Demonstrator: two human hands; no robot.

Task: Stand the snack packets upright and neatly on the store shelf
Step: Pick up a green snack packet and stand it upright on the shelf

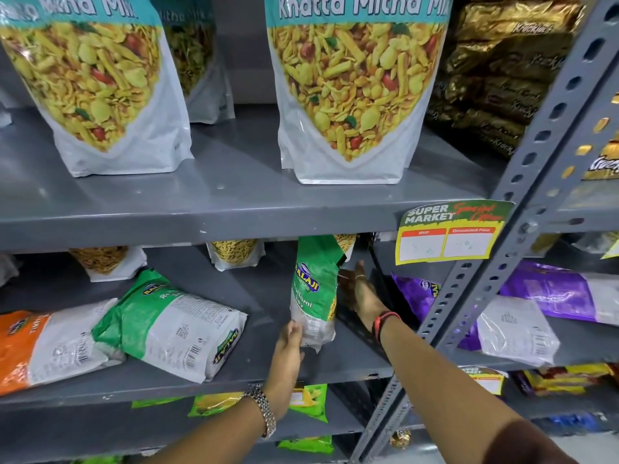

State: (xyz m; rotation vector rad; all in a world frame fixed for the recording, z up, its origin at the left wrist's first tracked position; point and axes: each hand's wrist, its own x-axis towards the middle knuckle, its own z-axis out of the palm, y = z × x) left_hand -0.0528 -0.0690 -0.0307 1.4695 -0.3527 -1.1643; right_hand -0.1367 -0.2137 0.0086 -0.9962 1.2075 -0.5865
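While the left hand [292, 336] pinches the green packet [313, 293] by its bottom corner, at 5 o'clock on the middle shelf [234, 373], right hand [356, 289] flat, fingers spread at its side. Judged light, soft, crinkly; grip low, steady top.

On the middle shelf [234, 373] I see one packet [313, 293] upright between my hands, left hand [290, 343] at its 7 o'clock, right hand [360, 293] at 3. Two flat packets [167, 326] lie toward 9 o'clock.
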